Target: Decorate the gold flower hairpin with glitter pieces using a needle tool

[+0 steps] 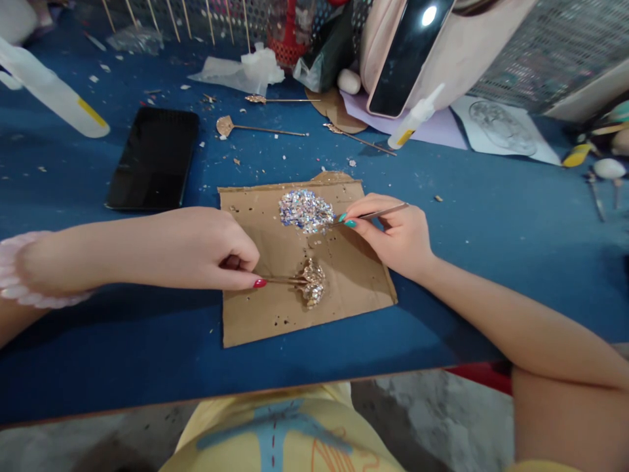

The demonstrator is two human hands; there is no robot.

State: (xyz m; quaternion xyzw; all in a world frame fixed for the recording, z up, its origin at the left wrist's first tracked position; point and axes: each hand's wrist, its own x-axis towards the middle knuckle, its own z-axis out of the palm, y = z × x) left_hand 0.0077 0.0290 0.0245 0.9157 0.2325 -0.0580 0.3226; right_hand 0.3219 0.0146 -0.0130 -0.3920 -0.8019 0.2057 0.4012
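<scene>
My left hand (226,252) pinches the thin metal stem of a gold hairpin (313,283), whose fan-shaped, sparkling head lies over a piece of cardboard (265,324). In my right hand (393,233) is a pair of tweezers (378,212), held between thumb and fingers. The tweezers' tips reach the right edge of a pile of small shiny rhinestones (304,210) on the upper part of the cardboard. Whether a stone sits between the tips is too small to tell.
Left of the cardboard lies a black phone (153,157). Behind are gold hairpins (265,128), a glue bottle (415,121), a larger white bottle (59,92), an upright phone (410,56), crumpled plastic (240,72) and a printed paper (504,128). Scraps dot the blue table (491,196).
</scene>
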